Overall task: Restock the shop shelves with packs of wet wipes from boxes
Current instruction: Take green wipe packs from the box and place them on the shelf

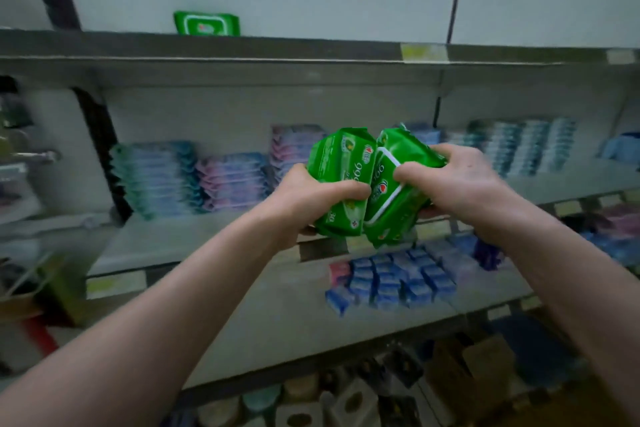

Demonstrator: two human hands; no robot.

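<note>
Now, left pack (337,177): green, held up in front of the shelves at the height of the middle one; long axis near upright, top end tipped away from the camera.
right pack (398,184): green, touching the left pack along one long side; long axis near upright, leaning slightly right; the face with a white-edged flap is turned toward the camera.
material: glossy soft plastic film, pillow-shaped, crimped at the ends, dented under the fingers.
left hand (311,198): grips the left pack, thumb across its front, fingers behind.
right hand (460,184): grips the right pack, thumb pressed on the flap.
top shelf (242,48): grey, flat-edged; a lone green pack (206,23) stands on its long edge against the back panel.
middle shelf (207,239): flat stacks of blue packs (156,177) and pink packs (232,180), blurred.
lower shelf (277,315): small blue packets (391,281) in rows.
</note>
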